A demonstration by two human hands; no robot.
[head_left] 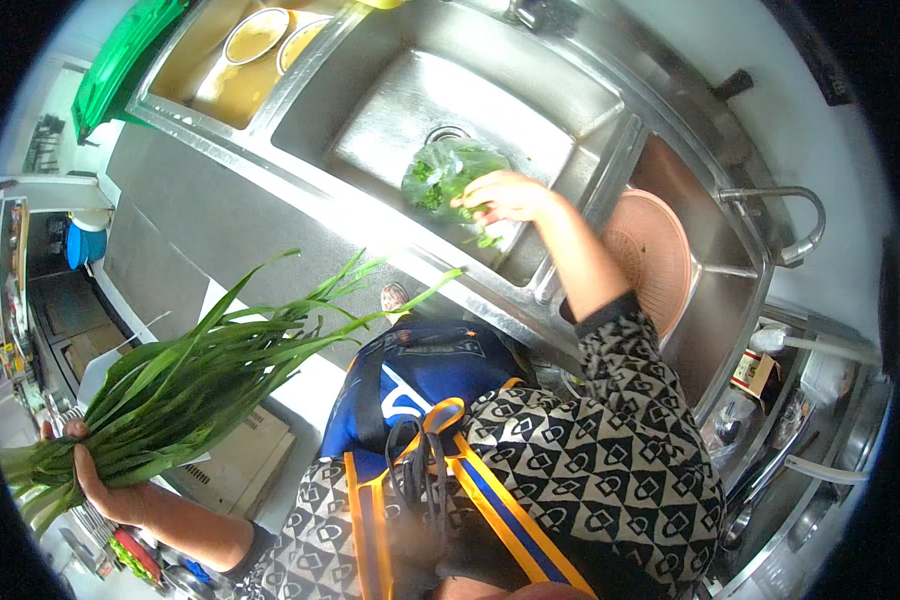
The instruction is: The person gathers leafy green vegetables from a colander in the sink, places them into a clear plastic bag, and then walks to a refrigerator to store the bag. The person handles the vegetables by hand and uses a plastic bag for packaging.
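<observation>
A thick bunch of long, flat-leaved greens is in my left hand, held out to the left away from the sink. My fingers wrap round the pale stem end, and the leaves fan out toward the sink's front edge. Over the middle basin, my right hand reaches down with curled fingers. Right by its fingertips lies a clear plastic bag with green leaves in it, close to the drain. Small green scraps show just below the fingers; whether they are gripped is unclear.
At the far left, a basin of yellowish water holds round bowls. A pink plastic colander sits in the right basin under a curved tap. A green bin stands beyond the left basin. Shelves with kitchenware are at the right.
</observation>
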